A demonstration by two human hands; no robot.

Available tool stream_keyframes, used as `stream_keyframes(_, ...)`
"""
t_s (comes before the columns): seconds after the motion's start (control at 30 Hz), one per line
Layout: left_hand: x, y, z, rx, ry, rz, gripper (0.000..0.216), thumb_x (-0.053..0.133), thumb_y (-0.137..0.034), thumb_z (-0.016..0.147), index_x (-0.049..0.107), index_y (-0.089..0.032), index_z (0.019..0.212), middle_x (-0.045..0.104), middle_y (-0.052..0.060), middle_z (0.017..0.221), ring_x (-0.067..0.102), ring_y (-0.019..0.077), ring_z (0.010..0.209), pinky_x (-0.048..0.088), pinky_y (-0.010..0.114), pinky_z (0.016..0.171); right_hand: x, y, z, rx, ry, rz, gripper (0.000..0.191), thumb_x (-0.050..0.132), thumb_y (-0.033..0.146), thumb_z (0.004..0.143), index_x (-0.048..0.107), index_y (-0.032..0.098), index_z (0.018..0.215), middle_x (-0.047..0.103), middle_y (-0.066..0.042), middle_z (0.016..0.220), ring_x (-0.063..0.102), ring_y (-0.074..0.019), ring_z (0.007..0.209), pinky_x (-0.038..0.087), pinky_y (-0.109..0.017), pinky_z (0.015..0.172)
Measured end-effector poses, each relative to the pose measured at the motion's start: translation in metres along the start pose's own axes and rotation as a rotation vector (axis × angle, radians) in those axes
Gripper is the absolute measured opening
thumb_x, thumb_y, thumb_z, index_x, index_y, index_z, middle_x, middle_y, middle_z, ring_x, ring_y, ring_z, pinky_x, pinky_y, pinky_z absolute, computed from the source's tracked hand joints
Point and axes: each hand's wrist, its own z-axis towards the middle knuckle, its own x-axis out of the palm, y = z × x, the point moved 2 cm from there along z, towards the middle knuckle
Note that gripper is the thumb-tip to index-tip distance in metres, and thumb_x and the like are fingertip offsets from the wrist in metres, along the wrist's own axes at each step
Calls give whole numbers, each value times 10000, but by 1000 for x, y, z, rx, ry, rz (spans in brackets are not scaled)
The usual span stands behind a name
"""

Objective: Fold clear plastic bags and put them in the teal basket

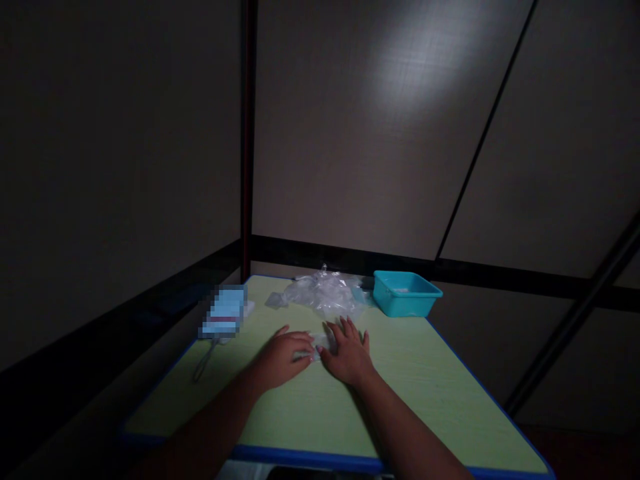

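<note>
A small clear plastic bag [323, 341] lies flat on the light green table [430, 393], between my two hands. My left hand [284, 357] rests at its left side, fingers stretched and slightly apart, the fingertips touching the plastic. On the bag's right side is my right hand [349, 353], palm down with its fingers spread and its thumb on the plastic. Just beyond my hands sits a crumpled heap of clear plastic bags [325, 293]. What the small bag contains, if anything, is too dim to make out.
A turquoise plastic basin [406, 297] stands at the table's back right corner. Near the left edge lies a blurred-out light blue item [225, 312] with a strap loop [203, 360]. Dark panelled walls [350, 153] rise behind and to the left of the table.
</note>
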Motion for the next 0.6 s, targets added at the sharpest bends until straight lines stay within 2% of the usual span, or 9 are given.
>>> stream_keyframes(0.07, 3, 3, -1, -9, 27, -11, 206, 505, -292, 811, 657, -307, 950, 632, -10, 1113, 508, 180, 1116, 188, 418, 1032, -4, 0, 1, 4, -59, 50, 619, 479, 517, 752, 346, 283, 1309, 256, -70, 1424, 150, -278, 1312, 83, -519, 1021)
stream_keyframes(0.13, 5, 6, -1, -12, 38, -14, 220, 496, -299, 817, 659, -305, 965, 633, 1, 1117, 522, 175, 1104, 175, 426, 1036, -10, -3, 5, 20, -159, 134, 541, 452, 463, 779, 413, 225, 1263, 387, -96, 1343, 307, -254, 1245, 212, -420, 1012)
stream_keyframes(0.2, 6, 7, -1, -6, 51, -5, 226, 493, -305, 820, 655, -306, 977, 624, 12, 1132, 529, 170, 1099, 169, 435, 1036, -18, -13, 10, 93, -202, 223, 469, 364, 425, 830, 465, 166, 1207, 535, -119, 1183, 483, -217, 1088, 356, -309, 902)
stream_keyframes(0.27, 6, 6, -1, 4, 63, 14, 228, 487, -304, 825, 651, -309, 982, 603, 17, 1161, 521, 166, 1111, 166, 444, 1035, -22, -27, 15, 200, -134, 265, 459, 275, 417, 864, 525, 137, 1128, 628, -119, 1002, 583, -196, 900, 421, -263, 741)
stream_keyframes(0.33, 5, 4, -1, 18, 72, 30, 228, 477, -302, 833, 650, -313, 981, 585, 17, 1185, 508, 162, 1127, 160, 449, 1037, -24, -40, 20, 255, -47, 241, 462, 259, 417, 870, 605, 130, 978, 660, -120, 881, 610, -197, 797, 418, -261, 651)
stream_keyframes(0.43, 3, 2, -1, 31, 64, 56, 217, 481, -303, 834, 658, -315, 959, 560, 15, 1214, 468, 161, 1168, 143, 449, 1044, -22, -46, 20, 273, -16, 191, 415, 342, 420, 838, 646, 137, 818, 664, -141, 841, 609, -227, 781, 402, -288, 630)
stream_keyframes(0.6, 4, 3, 0, 32, 70, 56, 226, 457, -298, 855, 657, -312, 960, 567, 20, 1205, 475, 149, 1161, 141, 442, 1045, -14, -26, 14, 229, -48, 47, 389, 453, 498, 754, 655, 170, 812, 624, -148, 969, 531, -291, 952, 402, -350, 693)
